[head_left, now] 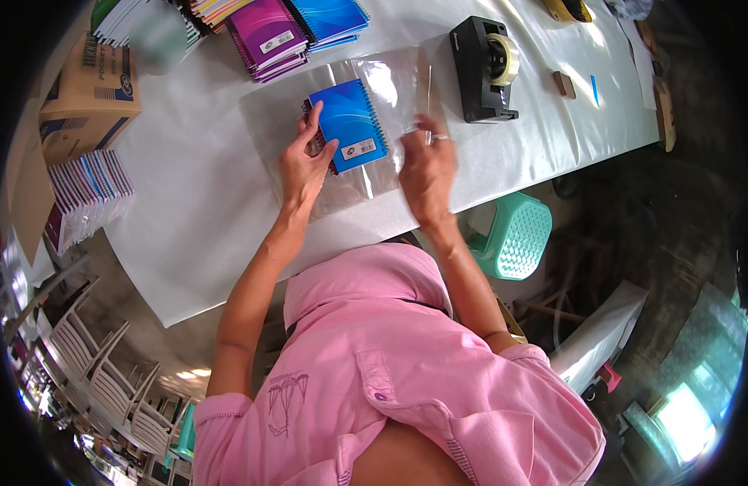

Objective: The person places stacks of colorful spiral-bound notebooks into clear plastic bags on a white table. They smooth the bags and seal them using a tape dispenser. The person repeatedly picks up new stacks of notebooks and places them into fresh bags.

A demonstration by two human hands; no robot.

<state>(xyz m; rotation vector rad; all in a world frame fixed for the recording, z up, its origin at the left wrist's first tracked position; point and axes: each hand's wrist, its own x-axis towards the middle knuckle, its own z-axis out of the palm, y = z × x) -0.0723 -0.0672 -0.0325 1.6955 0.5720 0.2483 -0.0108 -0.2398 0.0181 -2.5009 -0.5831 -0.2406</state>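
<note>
A blue spiral notebook [347,121] lies on a clear plastic sheet [394,174] on the table. Another wire spine shows along its left edge, so at least one more notebook seems to lie under it. My left hand [301,168] grips that left edge, thumb near the lower corner and fingers along the side. To the right of the notebook, my right hand [429,166] is over the right part of the plastic sheet. Its fingers look bent but are smeared by motion, and whether they pinch the plastic is hidden.
A black tape dispenser [477,73] stands to the right, a small brown block [564,85] beyond it. Purple notebooks [264,36] and blue notebooks [329,18] are stacked at the back. On the left are a cardboard box [90,97] and wrapped notebooks [90,190]. A green stool [524,235] stands below the table edge.
</note>
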